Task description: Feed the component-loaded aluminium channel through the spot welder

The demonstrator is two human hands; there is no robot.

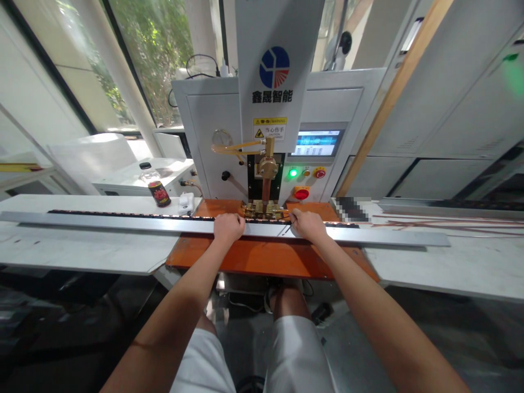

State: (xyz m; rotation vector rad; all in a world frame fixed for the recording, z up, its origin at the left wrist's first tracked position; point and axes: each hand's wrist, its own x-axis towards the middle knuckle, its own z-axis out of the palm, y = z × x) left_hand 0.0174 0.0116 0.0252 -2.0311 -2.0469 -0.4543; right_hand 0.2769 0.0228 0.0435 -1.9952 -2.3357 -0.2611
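Observation:
A long silvery metal bar (135,222) lies across the bench, and a dark strip with copper-coloured bits (82,212) runs along its far edge. My left hand (229,226) is closed around the strip and bar, just left of the welding machine's head. On the other side, my right hand (308,225) grips the same strip and bar, fingers curled. Between the hands, a copper electrode (266,188) comes down onto a brass fixture (262,209). Whether it touches the strip cannot be made out.
Behind stands the grey machine cabinet (208,120) with a lit screen (315,143), a green light (293,173) and a red knob (302,192). A dark can (159,194), a bottle (148,173) and a white case (186,203) stand left. Copper rods (450,224) lie right.

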